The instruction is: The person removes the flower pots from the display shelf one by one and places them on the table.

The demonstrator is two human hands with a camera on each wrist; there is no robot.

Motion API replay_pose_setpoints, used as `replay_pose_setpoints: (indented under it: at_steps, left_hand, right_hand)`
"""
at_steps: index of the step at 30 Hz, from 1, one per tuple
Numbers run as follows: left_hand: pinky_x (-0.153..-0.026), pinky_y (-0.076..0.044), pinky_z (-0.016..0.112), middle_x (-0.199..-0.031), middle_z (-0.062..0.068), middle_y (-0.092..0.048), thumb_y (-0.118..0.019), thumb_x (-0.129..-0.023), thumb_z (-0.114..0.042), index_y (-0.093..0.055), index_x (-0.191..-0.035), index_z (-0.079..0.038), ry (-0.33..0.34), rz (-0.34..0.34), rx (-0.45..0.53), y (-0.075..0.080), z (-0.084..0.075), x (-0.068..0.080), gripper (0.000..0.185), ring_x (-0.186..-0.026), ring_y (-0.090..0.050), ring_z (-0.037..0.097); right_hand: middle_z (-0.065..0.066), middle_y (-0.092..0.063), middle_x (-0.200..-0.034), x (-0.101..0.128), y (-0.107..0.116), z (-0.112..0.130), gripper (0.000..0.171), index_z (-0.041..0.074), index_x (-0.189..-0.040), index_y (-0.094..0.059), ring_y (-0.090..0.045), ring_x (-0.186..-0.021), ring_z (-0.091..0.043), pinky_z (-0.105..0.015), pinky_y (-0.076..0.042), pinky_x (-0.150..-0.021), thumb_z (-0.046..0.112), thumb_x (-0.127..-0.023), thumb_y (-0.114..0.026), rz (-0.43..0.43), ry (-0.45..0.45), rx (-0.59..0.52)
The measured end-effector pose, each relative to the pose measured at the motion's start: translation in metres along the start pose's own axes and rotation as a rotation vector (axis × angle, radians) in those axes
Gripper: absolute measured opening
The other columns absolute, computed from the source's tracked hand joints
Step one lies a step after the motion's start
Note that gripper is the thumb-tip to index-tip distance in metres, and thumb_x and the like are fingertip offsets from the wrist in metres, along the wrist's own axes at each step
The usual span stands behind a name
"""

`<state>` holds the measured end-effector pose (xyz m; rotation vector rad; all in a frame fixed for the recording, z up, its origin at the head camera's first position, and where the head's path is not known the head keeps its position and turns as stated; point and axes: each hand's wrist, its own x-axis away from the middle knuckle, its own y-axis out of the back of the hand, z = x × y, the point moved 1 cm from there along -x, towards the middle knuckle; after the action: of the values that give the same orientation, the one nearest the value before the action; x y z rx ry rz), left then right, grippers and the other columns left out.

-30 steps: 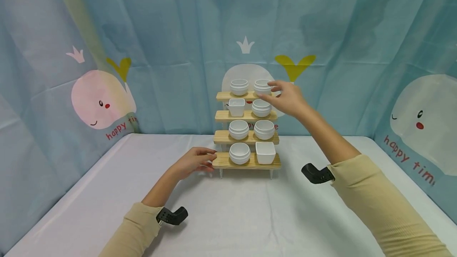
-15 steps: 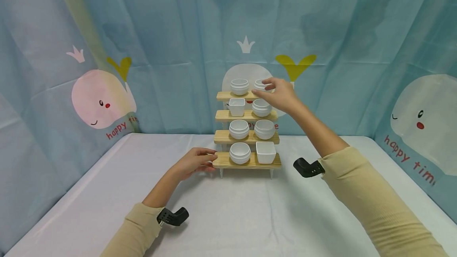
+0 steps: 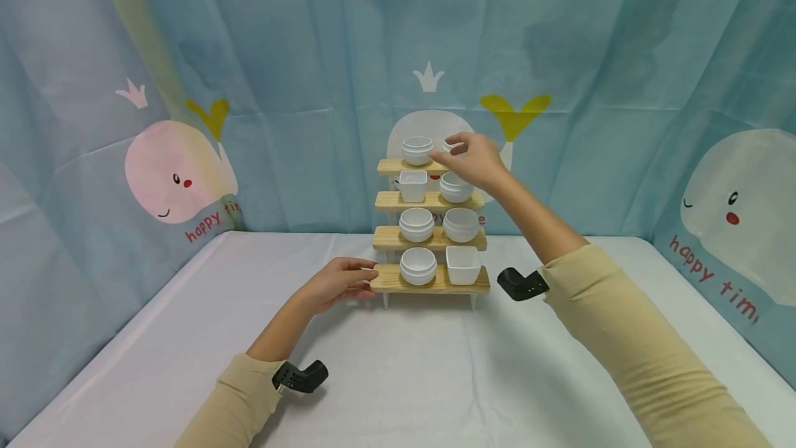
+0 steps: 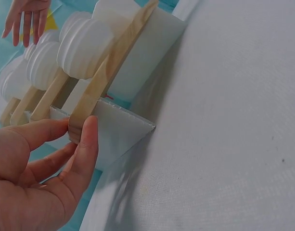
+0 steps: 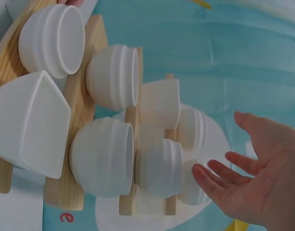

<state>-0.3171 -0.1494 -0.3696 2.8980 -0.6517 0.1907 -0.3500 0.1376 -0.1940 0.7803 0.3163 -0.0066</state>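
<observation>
A tiered stand with light wood shelves and clear supports stands on the white cloth, small white pots in pairs on its steps. My left hand pinches the left end of the lowest shelf; thumb and fingers meet its edge in the left wrist view. Up at the top shelf, my right hand reaches with fingers spread and holds nothing. It partly hides the round right-hand pot there. The round left-hand pot is just beyond its thumb tip in the head view.
Square white pots stand on the lowest shelf and on the second shelf from the top. A pale blue curtain with whale prints hangs close behind the stand. White cloth covers the table.
My right hand has moved left across the top shelf, from the right-hand pot's side toward the left-hand pot. My left hand keeps its pinch on the lowest shelf.
</observation>
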Motion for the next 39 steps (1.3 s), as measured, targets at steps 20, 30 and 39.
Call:
replay_pose_setpoints:
  at_steps: [20, 30, 39]
  left_hand:
    - [-0.08, -0.064, 0.022, -0.105, 0.007, -0.067, -0.061, -0.106, -0.007, -0.043, -0.15, 0.016, 0.007, 0.015, 0.024, 0.002, -0.002, 0.003, 0.052, -0.083, -0.069, 0.008]
    - [-0.08, -0.064, 0.022, -0.107, 0.009, -0.067, -0.06, -0.107, -0.007, -0.043, -0.15, 0.016, 0.013, 0.014, 0.028, 0.001, -0.003, 0.002, 0.052, -0.083, -0.07, 0.008]
    - [-0.078, -0.064, 0.021, -0.105, 0.009, -0.067, -0.06, -0.107, -0.006, -0.043, -0.15, 0.016, 0.014, 0.014, 0.038, 0.0, -0.003, 0.001, 0.051, -0.082, -0.07, 0.008]
  right_hand:
    - [-0.022, -0.056, -0.148, -0.016, -0.018, 0.021, 0.063, 0.002, -0.152, -0.052, -0.055, -0.135, -0.037, -0.047, -0.054, -0.111, 0.039, -0.103, -0.068, 0.005, -0.044, -0.04]
    - [-0.024, -0.054, -0.151, -0.024, -0.028, 0.026, 0.066, 0.0, -0.154, -0.048, -0.053, -0.139, -0.037, -0.046, -0.053, -0.111, 0.038, -0.103, -0.067, -0.011, -0.046, -0.027]
    - [-0.022, -0.05, -0.155, -0.031, -0.037, 0.026, 0.07, -0.003, -0.156, -0.043, -0.057, -0.131, -0.036, -0.043, -0.055, -0.107, 0.037, -0.104, -0.066, -0.031, -0.074, -0.009]
